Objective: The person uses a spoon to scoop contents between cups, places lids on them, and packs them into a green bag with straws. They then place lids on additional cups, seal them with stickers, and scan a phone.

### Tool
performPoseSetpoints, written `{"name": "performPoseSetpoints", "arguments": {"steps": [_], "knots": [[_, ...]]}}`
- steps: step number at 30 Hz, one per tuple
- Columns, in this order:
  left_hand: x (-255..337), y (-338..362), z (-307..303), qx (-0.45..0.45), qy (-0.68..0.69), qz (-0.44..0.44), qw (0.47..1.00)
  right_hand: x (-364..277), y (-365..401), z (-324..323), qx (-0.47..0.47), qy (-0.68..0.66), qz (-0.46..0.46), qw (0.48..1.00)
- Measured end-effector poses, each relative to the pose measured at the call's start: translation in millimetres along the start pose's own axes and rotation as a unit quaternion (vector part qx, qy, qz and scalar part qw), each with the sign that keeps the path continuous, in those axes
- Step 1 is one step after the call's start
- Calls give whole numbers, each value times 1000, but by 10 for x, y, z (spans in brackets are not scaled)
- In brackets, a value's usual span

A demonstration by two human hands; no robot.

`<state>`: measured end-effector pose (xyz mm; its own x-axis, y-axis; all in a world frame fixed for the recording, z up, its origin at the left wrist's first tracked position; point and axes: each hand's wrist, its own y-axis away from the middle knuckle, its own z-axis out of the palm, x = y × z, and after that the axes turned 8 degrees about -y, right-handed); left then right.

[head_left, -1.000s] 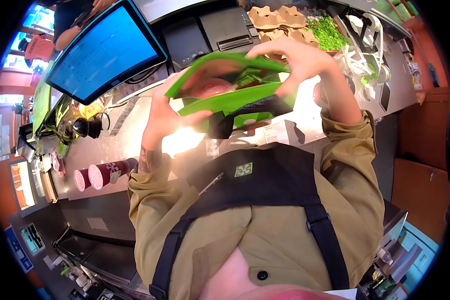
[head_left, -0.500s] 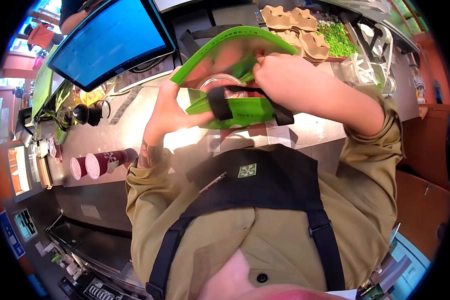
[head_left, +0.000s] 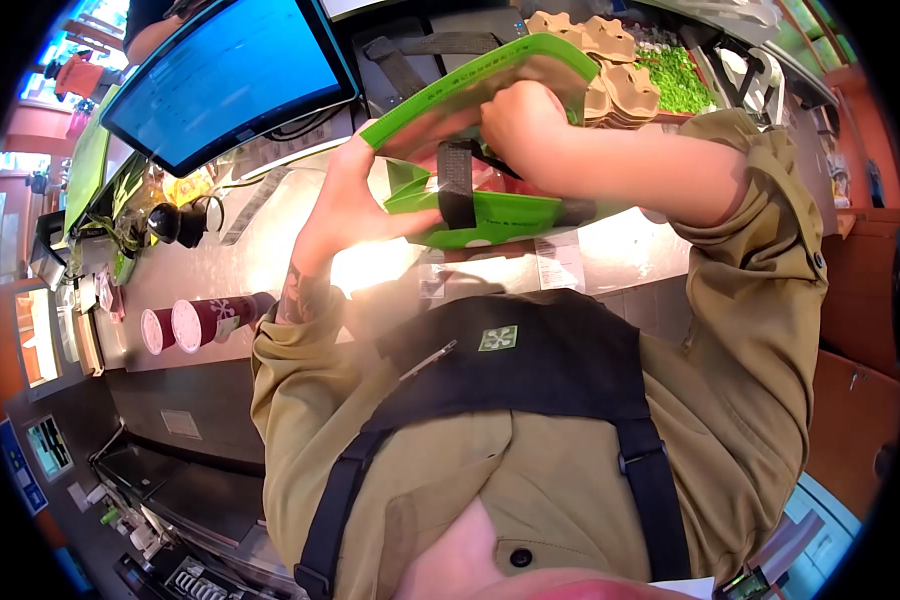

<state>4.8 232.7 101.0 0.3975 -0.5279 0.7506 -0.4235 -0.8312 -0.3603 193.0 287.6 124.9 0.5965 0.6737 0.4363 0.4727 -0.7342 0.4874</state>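
Observation:
A green insulated bag (head_left: pixel 515 212) with black straps stands on the counter in front of me, its mouth spread wide. My left hand (head_left: pixel 345 205) grips the bag's left side, thumb along the near panel and fingers at the far rim. Inside the mouth is my right hand (head_left: pixel 525 120), curled with the fingers turned down; whatever it may hold is hidden. A black strap (head_left: pixel 457 185) hangs across the near side of the opening. Behind it a reddish, clear-topped container (head_left: pixel 490 178) shows partly inside the bag.
Two maroon cups (head_left: pixel 195 325) with pale lids lie or lean at the left on the metal counter (head_left: pixel 260 230). A blue-lit screen (head_left: pixel 230 80) stands at the back left. Cardboard cup carriers (head_left: pixel 620 90) and a green planter (head_left: pixel 675 78) are at the back right.
My right hand has moved left and slightly up within the bag mouth, its forearm now more level. The near strap stands more upright, and the round container is less visible.

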Motion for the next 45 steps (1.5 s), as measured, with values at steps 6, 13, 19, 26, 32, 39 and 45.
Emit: {"name": "performPoseSetpoints", "arguments": {"steps": [6, 13, 19, 26, 32, 39, 45], "knots": [[-90, 48, -12, 19, -11, 4, 1000, 271, 844, -88, 314, -150, 6, 937], [-2, 125, 86, 131, -160, 38, 978, 293, 1103, 987, 437, -693, 42, 572], [-15, 21, -24, 25, -162, -9, 986, 519, 674, 978, 245, -827, -136, 488], [92, -9, 28, 28, -142, 66, 987, 517, 776, 923, 269, -805, -170, 500], [-91, 55, 39, 25, -146, 89, 985, 536, 546, 1042, 276, -742, -145, 593], [-227, 89, 102, 40, -66, 65, 995, 388, 434, 1239, 390, -717, -117, 566], [-21, 19, -23, -53, -213, 166, 961, 473, 491, 1301, 320, -809, -228, 437]]}}
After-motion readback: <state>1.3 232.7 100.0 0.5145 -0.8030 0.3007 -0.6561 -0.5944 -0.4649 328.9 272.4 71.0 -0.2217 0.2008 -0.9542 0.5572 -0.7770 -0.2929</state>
